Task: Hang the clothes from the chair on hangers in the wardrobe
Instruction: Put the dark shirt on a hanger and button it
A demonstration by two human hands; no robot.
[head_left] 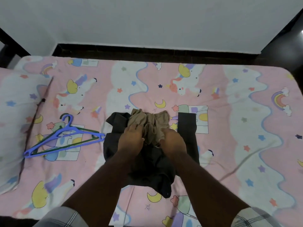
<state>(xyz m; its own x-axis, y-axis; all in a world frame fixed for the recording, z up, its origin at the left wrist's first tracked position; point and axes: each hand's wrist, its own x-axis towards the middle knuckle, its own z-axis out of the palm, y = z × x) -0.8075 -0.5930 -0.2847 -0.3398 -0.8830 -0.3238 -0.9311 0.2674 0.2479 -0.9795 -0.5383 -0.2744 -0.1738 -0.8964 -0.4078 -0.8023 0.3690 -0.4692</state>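
Observation:
A crumpled tan garment (153, 122) lies on top of a black garment (150, 164) in the middle of the bed. My left hand (131, 139) grips the tan cloth at its left side, fingers curled into the fabric. My right hand (173, 141) grips the same tan cloth at its right side. To the left on the sheet lie a blue hanger (65, 136) and a green hanger (85, 141), one stacked over the other. No chair or wardrobe is in view.
The bed has a pink unicorn-print sheet (237, 112). A pillow (14, 125) sits at the left end. A thin dark stick (35, 115) lies along the pillow's edge. A white wall (147, 22) rises behind the bed.

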